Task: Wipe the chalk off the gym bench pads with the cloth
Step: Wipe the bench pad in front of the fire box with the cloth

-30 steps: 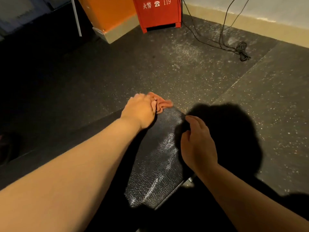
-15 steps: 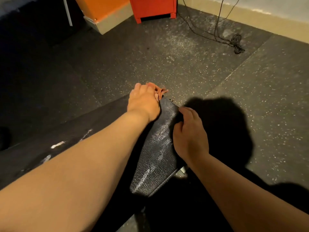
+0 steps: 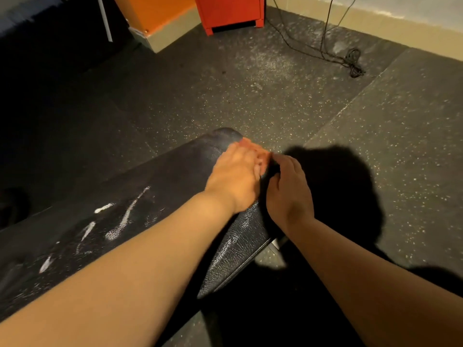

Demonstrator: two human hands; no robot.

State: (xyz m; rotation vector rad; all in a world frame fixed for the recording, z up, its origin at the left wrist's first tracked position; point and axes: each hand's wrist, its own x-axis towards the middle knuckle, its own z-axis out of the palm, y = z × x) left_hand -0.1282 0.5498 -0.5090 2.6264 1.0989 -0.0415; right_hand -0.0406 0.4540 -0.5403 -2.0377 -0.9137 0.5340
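The black gym bench pad [image 3: 175, 176] runs from the lower left to the middle of the head view. White chalk streaks [image 3: 122, 219] lie on its left part. My left hand [image 3: 235, 179] presses down near the pad's far right corner, its fingers curled over an orange cloth [image 3: 244, 142] of which only a blurred bit shows past the fingertips. My right hand [image 3: 288, 189] sits just beside it and grips the pad's right edge, fingers wrapped over the side. Both forearms hide part of the pad.
Speckled dark rubber flooring [image 3: 250, 96] surrounds the bench. A red cabinet [image 3: 230, 13] and an orange-and-beige box [image 3: 160, 21] stand at the back, with a white pole [image 3: 105, 21] to the left. A black cable [image 3: 353, 63] lies coiled on the floor at the back right.
My left hand has slid with the cloth toward the pad's right edge, close to my right hand. The view has swung, bringing the chalk-streaked left part of the pad into sight.
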